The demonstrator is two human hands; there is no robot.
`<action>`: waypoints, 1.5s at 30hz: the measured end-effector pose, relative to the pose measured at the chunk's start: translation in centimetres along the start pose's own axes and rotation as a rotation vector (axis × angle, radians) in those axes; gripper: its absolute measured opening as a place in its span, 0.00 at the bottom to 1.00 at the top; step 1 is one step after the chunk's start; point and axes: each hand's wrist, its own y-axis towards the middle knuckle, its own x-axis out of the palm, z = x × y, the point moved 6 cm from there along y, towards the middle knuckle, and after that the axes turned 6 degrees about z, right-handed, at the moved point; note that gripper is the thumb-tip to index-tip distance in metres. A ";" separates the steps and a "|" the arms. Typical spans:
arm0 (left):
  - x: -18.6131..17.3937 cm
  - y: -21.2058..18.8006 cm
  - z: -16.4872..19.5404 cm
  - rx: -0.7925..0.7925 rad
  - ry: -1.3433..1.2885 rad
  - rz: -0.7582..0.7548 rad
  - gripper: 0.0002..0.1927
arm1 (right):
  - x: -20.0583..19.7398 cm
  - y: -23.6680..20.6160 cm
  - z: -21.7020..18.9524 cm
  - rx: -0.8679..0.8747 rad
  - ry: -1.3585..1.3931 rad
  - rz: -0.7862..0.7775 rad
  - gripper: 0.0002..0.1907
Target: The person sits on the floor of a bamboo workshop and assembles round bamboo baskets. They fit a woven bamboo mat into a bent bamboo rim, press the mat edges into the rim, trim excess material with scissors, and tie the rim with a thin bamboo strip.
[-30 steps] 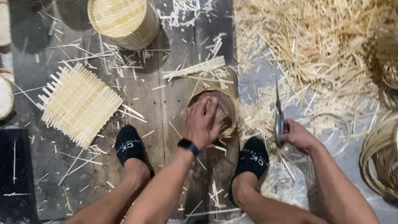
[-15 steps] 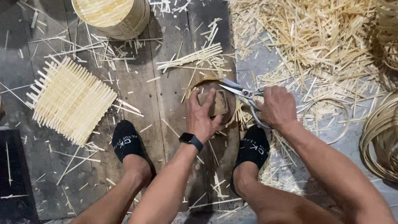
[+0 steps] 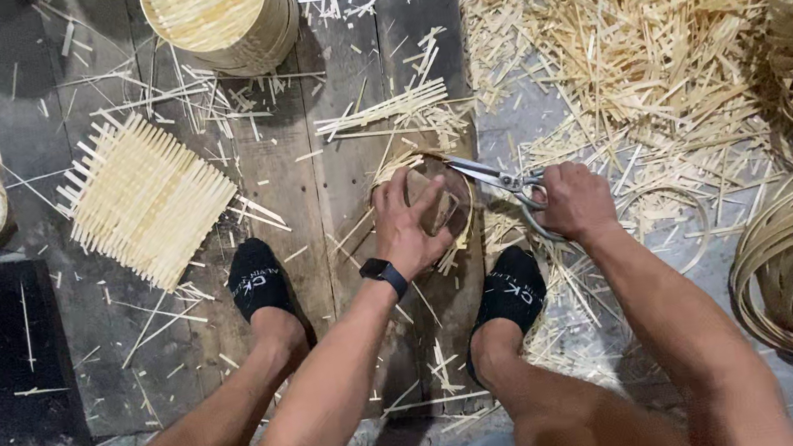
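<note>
Your left hand [image 3: 412, 226] presses down on a small round woven disc [image 3: 439, 203] near the wooden board's [image 3: 332, 191] right edge. Your right hand [image 3: 570, 202] grips shears [image 3: 497, 180], blades apparently at the disc's rim.

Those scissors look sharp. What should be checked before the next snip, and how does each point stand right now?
1. Left hand pressing the small round woven piece flat on the board: ok.
2. Right hand gripping the scissors by the handles: ok.
3. Blades aimed at the piece's rim: ok, the tips reach its upper right edge.
4. Left fingers clear of the blades: cannot tell, they lie close.
5. Feet in black socks away from the blades: ok.
6. Blades open or closed: cannot tell.
</note>
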 end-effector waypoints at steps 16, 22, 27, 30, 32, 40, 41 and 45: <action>0.3 -0.5 1.6 -0.123 -0.014 0.165 0.48 | 0.1 0.3 -0.6 -0.029 0.023 0.059 0.28; 0.1 -0.7 0.5 -0.109 -0.087 0.131 0.48 | 0.5 0.3 -0.4 -0.031 -0.012 0.041 0.24; 0.6 -0.6 0.0 -0.007 -0.105 -0.016 0.49 | 0.5 0.6 -0.1 -0.008 0.015 -0.033 0.25; 0.7 -0.3 -0.6 0.010 -0.044 -0.099 0.49 | 0.9 0.3 0.3 0.084 0.067 -0.195 0.17; 0.6 0.0 -0.9 -0.012 -0.070 -0.148 0.49 | 0.7 0.3 -0.1 0.049 -0.005 -0.183 0.25; -1.2 0.7 0.9 0.036 -0.056 -0.115 0.50 | 1.8 0.4 0.3 0.038 -0.049 -0.261 0.29; -1.4 0.4 1.3 -0.015 -0.075 0.011 0.51 | 1.6 0.6 0.2 -0.002 -0.066 -0.201 0.29; 0.0 -1.0 1.0 -0.259 -0.044 0.167 0.43 | -0.2 1.2 -1.0 -0.148 -0.110 0.165 0.33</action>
